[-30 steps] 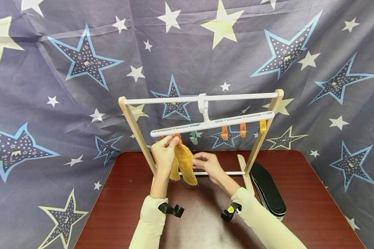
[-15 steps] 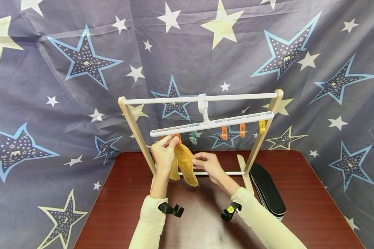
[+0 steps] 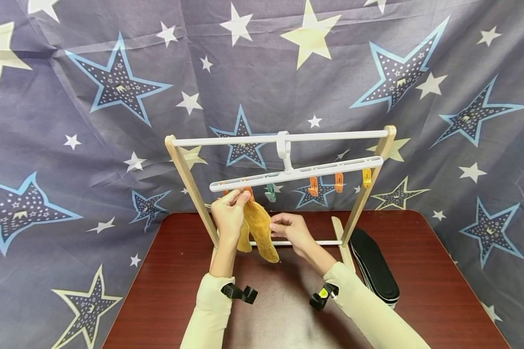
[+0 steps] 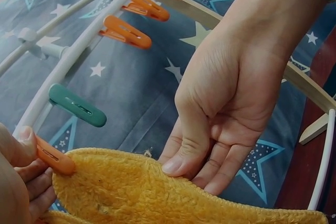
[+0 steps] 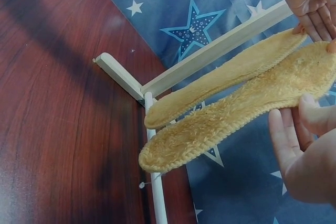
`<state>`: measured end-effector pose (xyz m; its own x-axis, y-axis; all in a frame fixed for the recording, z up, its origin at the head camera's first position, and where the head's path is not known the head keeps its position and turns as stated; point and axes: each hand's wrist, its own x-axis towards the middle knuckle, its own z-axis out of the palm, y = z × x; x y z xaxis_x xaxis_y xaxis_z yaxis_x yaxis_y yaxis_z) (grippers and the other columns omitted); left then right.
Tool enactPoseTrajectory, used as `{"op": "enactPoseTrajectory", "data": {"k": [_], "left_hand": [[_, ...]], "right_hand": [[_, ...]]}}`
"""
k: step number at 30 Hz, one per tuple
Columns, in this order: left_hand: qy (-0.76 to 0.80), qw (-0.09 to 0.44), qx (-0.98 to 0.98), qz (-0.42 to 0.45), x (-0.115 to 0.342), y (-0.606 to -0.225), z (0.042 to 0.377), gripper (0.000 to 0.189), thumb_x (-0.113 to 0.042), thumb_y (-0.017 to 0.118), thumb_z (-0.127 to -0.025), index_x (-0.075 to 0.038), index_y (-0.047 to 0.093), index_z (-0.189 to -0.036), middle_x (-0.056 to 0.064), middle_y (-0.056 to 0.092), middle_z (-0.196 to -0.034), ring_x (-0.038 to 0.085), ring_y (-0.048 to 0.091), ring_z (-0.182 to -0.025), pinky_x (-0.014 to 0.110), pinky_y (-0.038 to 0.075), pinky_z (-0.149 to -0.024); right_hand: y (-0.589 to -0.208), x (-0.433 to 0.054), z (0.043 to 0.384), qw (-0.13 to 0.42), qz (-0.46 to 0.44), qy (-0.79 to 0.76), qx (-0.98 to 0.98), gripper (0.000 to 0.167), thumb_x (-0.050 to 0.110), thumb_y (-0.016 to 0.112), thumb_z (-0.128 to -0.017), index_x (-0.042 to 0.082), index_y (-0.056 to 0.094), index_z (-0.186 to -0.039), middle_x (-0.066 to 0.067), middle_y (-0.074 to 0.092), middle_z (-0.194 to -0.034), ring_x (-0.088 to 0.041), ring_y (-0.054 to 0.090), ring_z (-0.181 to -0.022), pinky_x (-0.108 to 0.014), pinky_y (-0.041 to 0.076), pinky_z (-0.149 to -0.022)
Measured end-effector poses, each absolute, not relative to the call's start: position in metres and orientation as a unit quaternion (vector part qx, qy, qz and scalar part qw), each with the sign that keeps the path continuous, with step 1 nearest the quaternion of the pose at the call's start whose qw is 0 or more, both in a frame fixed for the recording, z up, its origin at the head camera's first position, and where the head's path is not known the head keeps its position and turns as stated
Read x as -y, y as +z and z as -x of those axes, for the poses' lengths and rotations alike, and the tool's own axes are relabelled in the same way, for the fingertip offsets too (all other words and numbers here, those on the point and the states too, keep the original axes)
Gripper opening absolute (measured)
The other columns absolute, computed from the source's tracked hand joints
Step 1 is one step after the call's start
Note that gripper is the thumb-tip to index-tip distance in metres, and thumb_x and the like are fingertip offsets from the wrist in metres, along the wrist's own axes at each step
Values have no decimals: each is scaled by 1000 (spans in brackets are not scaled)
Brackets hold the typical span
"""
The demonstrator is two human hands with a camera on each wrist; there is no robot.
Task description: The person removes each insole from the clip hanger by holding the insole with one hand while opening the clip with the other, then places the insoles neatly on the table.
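Note:
Two fuzzy yellow insoles hang below the left end of a white clip hanger. At the top of the front insole (image 3: 258,225) my left hand (image 3: 229,213) pinches an orange clip (image 4: 55,157), which overlaps the insole's edge. My right hand (image 3: 291,231) pinches that insole's side edge, thumb on the near face and fingers behind, as the right wrist view shows. Just behind it hangs the other insole (image 5: 226,74), partly covered in the head view. The hanger (image 3: 297,173) tilts, its left end lower.
A wooden stand (image 3: 187,184) carries the hanger on its white top rod (image 3: 336,136). A green clip (image 3: 270,192), two orange clips and a yellow clip (image 3: 367,178) hang along the bar. Black insoles (image 3: 374,264) lie stacked at the right of the red-brown table (image 3: 428,291).
The front insole's lower end has shifted slightly right and down. Both hands stay in nearly the same place.

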<state>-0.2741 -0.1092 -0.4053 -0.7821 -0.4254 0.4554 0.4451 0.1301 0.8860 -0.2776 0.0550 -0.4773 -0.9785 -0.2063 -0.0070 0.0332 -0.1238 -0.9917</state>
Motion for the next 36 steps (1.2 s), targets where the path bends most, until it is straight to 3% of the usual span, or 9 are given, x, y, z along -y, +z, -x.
{"op": "enactPoseTrajectory", "data": {"k": [11, 23, 31, 36], "left_hand": [[-667, 329, 668, 14, 109, -405, 274, 15, 8, 76, -84, 15, 75, -97, 36, 71, -90, -11, 62, -64, 6, 49, -58], [-658, 333, 675, 2, 110, -405, 274, 14, 8, 77, -83, 14, 76, -96, 35, 72, -90, -11, 61, -63, 6, 48, -58], [-652, 330, 683, -6, 112, -405, 273, 13, 7, 77, -84, 12, 77, -95, 33, 72, -89, -11, 60, -63, 5, 47, -57], [-652, 325, 684, -20, 112, -404, 273, 13, 6, 77, -83, 12, 77, -95, 33, 72, -89, -12, 60, -62, 5, 47, -56]], "right_hand": [[-477, -56, 277, 83, 66, -744, -660, 22, -9, 63, -93, -22, 62, -111, -2, 71, -84, -10, 70, -74, -51, 62, -87], [-480, -56, 278, 82, 57, -743, -662, 18, -10, 64, -92, -19, 65, -107, 0, 71, -82, -10, 70, -73, -43, 64, -82], [-479, -56, 277, 77, 58, -740, -666, 19, -10, 64, -92, -20, 64, -108, -1, 72, -82, -10, 70, -73, -53, 61, -88], [-479, -54, 276, 74, 54, -744, -661, 18, -11, 64, -91, -20, 65, -107, 1, 71, -81, -10, 70, -72, -51, 62, -87]]}}
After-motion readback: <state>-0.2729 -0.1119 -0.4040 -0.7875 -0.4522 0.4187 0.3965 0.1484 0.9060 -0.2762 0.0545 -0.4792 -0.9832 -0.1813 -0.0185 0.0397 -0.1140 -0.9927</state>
